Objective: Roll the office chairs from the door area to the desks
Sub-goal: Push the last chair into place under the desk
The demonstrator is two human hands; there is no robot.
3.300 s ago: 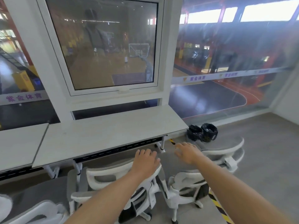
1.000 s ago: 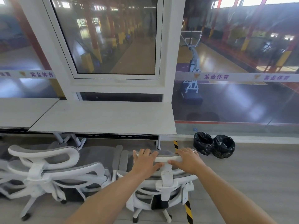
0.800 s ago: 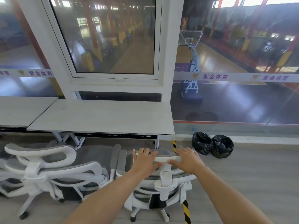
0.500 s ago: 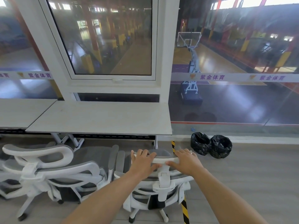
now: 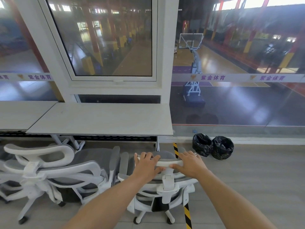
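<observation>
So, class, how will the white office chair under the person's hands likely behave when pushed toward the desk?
It should roll easily: the chair stands on casters on smooth floor. Pushed high, where the left hand and right hand grip the headrest, it might tip forward if a caster snags.

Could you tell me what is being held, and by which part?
The left hand and right hand grip the white-framed grey mesh office chair by its headrest.
</observation>
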